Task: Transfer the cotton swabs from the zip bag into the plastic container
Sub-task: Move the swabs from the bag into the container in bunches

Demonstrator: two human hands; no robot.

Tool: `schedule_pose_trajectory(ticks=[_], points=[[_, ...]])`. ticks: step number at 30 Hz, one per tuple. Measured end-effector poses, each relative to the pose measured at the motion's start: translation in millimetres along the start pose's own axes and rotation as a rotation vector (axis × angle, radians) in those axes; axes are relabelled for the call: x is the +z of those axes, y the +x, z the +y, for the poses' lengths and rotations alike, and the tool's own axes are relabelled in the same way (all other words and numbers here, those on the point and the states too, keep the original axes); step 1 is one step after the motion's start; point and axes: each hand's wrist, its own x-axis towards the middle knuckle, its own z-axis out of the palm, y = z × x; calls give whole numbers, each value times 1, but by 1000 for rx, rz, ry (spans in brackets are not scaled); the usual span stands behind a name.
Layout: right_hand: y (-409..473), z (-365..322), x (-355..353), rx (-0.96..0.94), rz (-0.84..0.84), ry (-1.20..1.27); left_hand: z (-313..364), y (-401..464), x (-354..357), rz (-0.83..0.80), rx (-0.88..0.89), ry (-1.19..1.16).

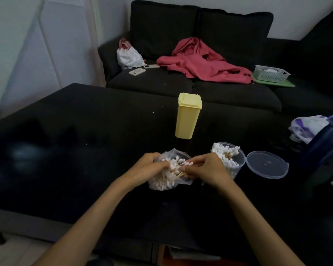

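Note:
A clear zip bag [161, 184] full of white cotton swabs [176, 163] lies on the black table [75, 143] in front of me. My left hand [152, 166] grips the bag's left side at its mouth. My right hand [206, 169] pinches a bunch of swabs at the bag's opening. Just right of it stands a clear round plastic container [233, 160] holding many swabs upright. Its clear lid [266, 167] hangs open to the right, lying flat on the table.
A tall yellow lidded box [187, 116] stands behind the bag. Blue and white items [319, 131] crowd the table's right edge. Beyond is a dark sofa [200, 31] with a red cloth [202, 62], a white bag [129, 56], phones and a white basket [270, 73].

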Motion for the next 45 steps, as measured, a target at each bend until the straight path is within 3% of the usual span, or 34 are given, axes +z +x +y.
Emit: schedule_pose_trajectory(ticks=[9, 15, 24, 33, 45], points=[[1, 0, 1, -75, -58, 14, 1, 2, 0, -74, 5, -118], [5, 0, 0, -109, -89, -143, -5, -2, 0, -209, 96, -9], [8, 3, -3, -139, 43, -129, -8, 2, -3, -6, 115, 163], [9, 0, 4, -200, 64, -153, -3, 1, -3, 17, 120, 127], [5, -10, -13, -199, 95, 173, -4, 3, -21, 170, 50, 285]])
